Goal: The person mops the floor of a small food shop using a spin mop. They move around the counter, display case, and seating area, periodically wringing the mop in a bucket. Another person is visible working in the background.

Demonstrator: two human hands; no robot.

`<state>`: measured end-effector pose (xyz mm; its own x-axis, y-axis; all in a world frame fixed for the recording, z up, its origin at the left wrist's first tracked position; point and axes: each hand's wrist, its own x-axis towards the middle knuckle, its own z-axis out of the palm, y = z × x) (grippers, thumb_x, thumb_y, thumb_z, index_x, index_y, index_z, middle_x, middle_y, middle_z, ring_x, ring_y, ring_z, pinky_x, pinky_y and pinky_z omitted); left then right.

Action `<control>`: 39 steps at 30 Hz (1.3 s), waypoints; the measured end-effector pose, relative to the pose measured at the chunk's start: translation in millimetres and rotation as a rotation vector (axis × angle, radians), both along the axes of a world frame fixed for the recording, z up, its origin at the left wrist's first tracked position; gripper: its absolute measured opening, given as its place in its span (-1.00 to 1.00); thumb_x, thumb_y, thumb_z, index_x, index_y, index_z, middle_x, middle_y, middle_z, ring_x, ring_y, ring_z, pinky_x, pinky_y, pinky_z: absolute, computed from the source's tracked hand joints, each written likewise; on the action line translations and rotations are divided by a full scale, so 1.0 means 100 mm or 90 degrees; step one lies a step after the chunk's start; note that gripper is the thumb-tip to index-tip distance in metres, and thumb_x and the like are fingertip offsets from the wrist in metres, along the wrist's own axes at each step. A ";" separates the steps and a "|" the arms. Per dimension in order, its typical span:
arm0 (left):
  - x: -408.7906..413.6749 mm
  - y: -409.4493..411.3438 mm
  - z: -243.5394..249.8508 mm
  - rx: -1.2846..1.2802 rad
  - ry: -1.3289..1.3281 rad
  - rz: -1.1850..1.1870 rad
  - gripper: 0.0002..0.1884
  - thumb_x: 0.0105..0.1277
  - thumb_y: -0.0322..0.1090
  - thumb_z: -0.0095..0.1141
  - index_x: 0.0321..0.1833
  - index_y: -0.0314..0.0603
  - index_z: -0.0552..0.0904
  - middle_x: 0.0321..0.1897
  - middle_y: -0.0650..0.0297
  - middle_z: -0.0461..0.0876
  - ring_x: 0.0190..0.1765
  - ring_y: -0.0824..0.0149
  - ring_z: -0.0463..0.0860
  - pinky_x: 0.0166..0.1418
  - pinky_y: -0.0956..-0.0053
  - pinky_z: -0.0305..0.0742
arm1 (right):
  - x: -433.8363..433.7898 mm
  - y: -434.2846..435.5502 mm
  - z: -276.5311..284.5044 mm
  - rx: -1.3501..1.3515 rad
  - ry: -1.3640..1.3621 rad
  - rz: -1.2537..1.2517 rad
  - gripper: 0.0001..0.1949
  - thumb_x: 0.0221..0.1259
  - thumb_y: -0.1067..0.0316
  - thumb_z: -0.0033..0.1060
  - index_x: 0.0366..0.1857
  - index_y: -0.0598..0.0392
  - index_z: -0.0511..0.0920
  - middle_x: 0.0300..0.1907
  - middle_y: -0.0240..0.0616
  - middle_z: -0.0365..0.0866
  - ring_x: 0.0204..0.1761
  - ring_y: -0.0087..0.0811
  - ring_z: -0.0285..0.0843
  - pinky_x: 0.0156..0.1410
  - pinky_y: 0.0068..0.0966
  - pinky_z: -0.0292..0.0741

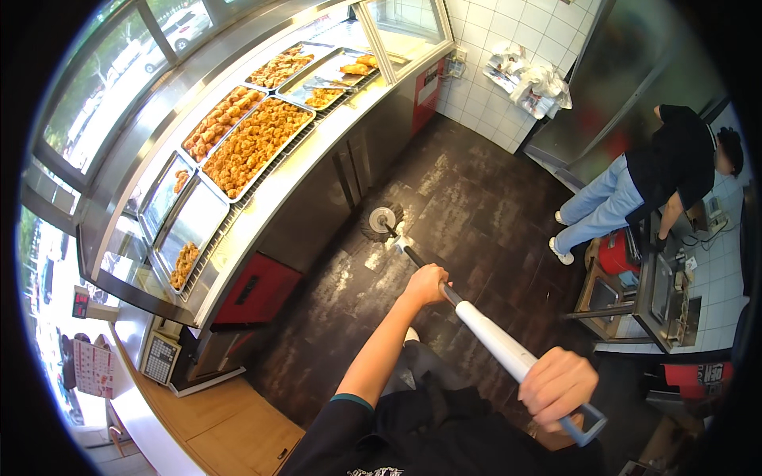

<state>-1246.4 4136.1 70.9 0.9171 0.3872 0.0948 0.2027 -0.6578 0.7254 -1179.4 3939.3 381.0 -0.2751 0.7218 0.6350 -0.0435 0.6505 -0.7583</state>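
Note:
Both my hands hold a long mop handle (491, 336) that runs from the lower right towards the middle of the floor. My left hand (425, 285) grips its dark lower shaft. Near the blue-grey loop at the top end, my right hand (559, 384) is closed round the white grip. At the far end, the round mop head (382, 221) with a pale disc and dark strands rests on the dark tiled floor (476, 196), close to the base of the display counter.
A glass display counter (297, 229) with metal trays of fried food (253, 143) curves along the left. At the right, a person in a black shirt (673, 143) bends over a metal sink unit (661, 291) beside a red bucket (618, 251). A wooden counter (238, 416) stands lower left.

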 end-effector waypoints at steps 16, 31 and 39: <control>-2.48 -0.89 0.53 -0.145 0.189 0.402 -0.74 0.05 -0.11 0.19 -0.57 -0.17 0.64 -0.59 0.00 0.58 -0.36 -0.07 0.61 -0.21 0.14 0.52 | -0.71 0.76 0.12 -0.023 0.222 0.466 -0.89 -0.05 0.73 0.09 -0.62 0.32 0.43 -0.73 -0.07 0.47 -0.72 -0.27 0.48 -0.40 -0.31 0.63; -3.39 -1.04 0.11 -0.156 0.334 0.569 -0.75 0.04 -0.11 0.16 -0.62 -0.10 0.61 -0.51 0.04 0.59 -0.30 -0.03 0.59 -0.17 0.13 0.51 | -1.48 1.07 -0.37 -0.080 0.259 0.510 -0.71 0.22 0.45 -0.03 -0.69 0.32 0.45 -0.79 -0.20 0.32 -0.79 -0.28 0.33 -0.62 -0.45 0.36; -0.81 -0.70 0.52 -0.069 -0.016 0.357 -0.70 0.06 -0.22 0.15 -0.73 -0.23 0.52 -0.71 -0.01 0.50 -0.48 -0.04 0.56 -0.27 0.11 0.50 | 0.61 0.97 0.73 -0.026 -0.005 0.623 -0.88 0.08 0.61 0.02 -0.57 0.45 0.48 -0.62 0.05 0.41 -0.63 -0.17 0.43 -0.43 -0.33 0.47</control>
